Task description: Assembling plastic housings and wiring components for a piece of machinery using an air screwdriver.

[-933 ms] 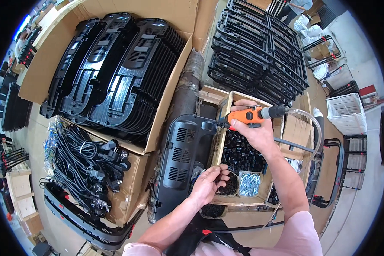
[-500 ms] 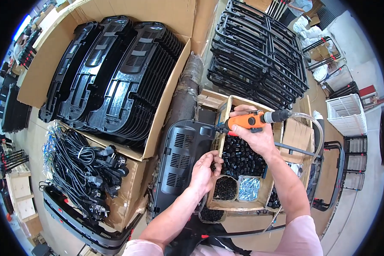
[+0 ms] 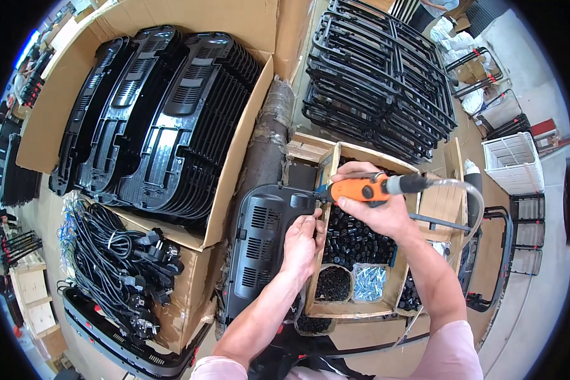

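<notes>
My right hand [image 3: 380, 212] is wrapped round an orange air screwdriver [image 3: 361, 189] with a clear hose at its rear. Its tip points left, at the upper right edge of a black plastic cover [image 3: 263, 221] with slotted vents; whether the tip touches a screw there is too small to tell. My left hand [image 3: 303, 244] lies at the cover's right edge, just below the tip, fingers curled together. What those fingers hold, if anything, is hidden. Under my right hand a wooden box [image 3: 354, 311] holds black round parts [image 3: 354, 244], black screws [image 3: 333, 283] and silver screws [image 3: 369, 282].
At the left, a cardboard carton [image 3: 234, 183] holds stacked black panels [image 3: 183, 139]. Bundled black power cords [image 3: 117, 253] lie before it. Black tube frames [image 3: 380, 82] are piled at the back. A white basket [image 3: 513, 161] stands far right. The air hose [image 3: 478, 206] loops beside my right arm.
My left hand has moved up along the cover's edge, nearer the screwdriver's tip, and its fingers are closer to the cover. The screwdriver has shifted slightly left and down in view.
</notes>
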A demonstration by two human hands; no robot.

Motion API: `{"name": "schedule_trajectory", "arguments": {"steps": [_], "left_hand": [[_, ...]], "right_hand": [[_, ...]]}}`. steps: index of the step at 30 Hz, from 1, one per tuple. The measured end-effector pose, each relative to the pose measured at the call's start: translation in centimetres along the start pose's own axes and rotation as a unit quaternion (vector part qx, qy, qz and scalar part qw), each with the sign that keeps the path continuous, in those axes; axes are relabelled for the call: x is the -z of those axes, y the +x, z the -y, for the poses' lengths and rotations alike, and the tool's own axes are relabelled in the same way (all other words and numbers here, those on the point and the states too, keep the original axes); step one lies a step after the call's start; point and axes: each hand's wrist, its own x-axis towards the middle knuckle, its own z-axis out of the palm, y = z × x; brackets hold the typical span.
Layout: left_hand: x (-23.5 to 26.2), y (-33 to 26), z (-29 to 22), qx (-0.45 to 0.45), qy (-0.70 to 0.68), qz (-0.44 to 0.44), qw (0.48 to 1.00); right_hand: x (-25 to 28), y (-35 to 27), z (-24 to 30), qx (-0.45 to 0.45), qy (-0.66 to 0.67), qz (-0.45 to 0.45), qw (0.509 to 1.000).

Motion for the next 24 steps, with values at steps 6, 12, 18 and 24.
{"name": "schedule_trajectory", "arguments": {"steps": [6,12,18,24], "left_hand": [[-0.2,-0.3,-0.1,-0.006,0.014,0.000,1.000],[0.0,-0.7,-0.2,0.010,0.023,0.007,1.000],[1.7,-2.3,0.6,0.061,-0.006,0.007,0.998],[2.0,-2.6,1.0,0.057,-0.045,0.041,0.997]], "right_hand": [[-0.6,0.4,1.1,-0.005,-0.096,0.016,0.995],[-0.7,0.8,1.0,-0.003,-0.107,0.021,0.994],[-1.1,1.0,0.5,0.008,-0.078,0.022,0.997],[-0.8,1.0,-0.1,0.014,-0.094,0.022,0.995]]}}
